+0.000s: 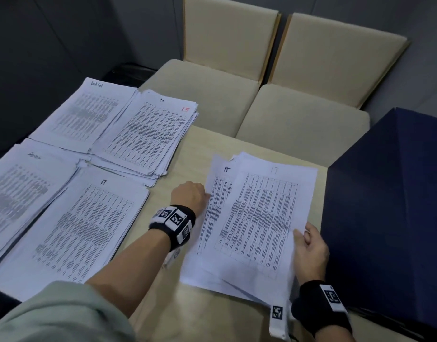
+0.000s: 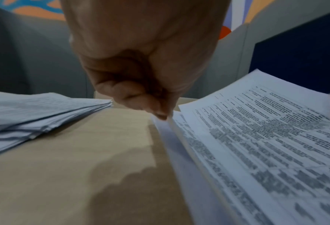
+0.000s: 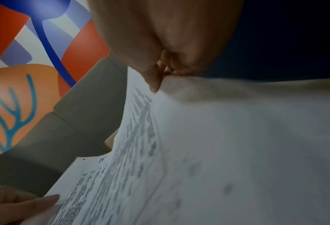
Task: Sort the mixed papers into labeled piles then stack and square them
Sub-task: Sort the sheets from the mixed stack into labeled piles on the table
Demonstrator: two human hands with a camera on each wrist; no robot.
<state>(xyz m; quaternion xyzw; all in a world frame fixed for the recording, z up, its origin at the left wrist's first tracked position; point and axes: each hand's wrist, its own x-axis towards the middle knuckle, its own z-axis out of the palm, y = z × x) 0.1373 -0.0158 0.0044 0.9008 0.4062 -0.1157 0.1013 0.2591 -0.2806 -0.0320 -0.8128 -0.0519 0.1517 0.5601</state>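
Note:
A loose stack of printed sheets (image 1: 237, 243) lies on the tan table at centre right. Its top sheet (image 1: 266, 218), marked IT, is skewed to the right, and a second IT sheet (image 1: 217, 193) shows beneath it. My left hand (image 1: 190, 196) has curled fingers and pinches the stack's left edge (image 2: 171, 121). My right hand (image 1: 311, 248) pinches the top sheet's right edge (image 3: 179, 106), thumb on top. Four sorted piles lie at the left: an IT pile (image 1: 84, 223), one with a red 15 (image 1: 148, 134), and two with handwritten labels (image 1: 84, 114) (image 1: 22, 193).
A dark blue box (image 1: 390, 218) stands close against my right hand at the table's right side. Two beige chairs (image 1: 298, 114) stand beyond the far edge. Bare tabletop (image 1: 178, 169) separates the sorted piles from the loose stack.

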